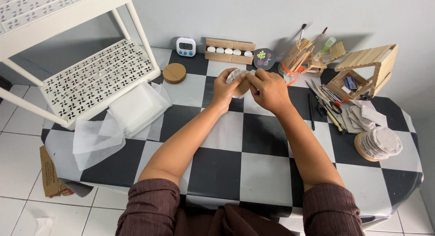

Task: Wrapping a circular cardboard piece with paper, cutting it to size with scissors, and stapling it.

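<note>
My left hand (225, 88) and my right hand (269, 90) meet over the far middle of the checkered table (226, 172). Together they hold a round brown disc wrapped in white fabric (240, 81). The fingers of both hands pinch its edges, and the hands hide most of it. Both forearms stretch out from dark brown sleeves at the near edge.
A stack of brown discs (174, 73), a white timer (186, 46) and a wooden box of white pieces (229, 50) stand at the back. White sheets (131, 110) lie left by a white rack (97, 77). Right are brushes, scissors (327, 105), a stick house (368, 70) and wrapped discs (379, 143).
</note>
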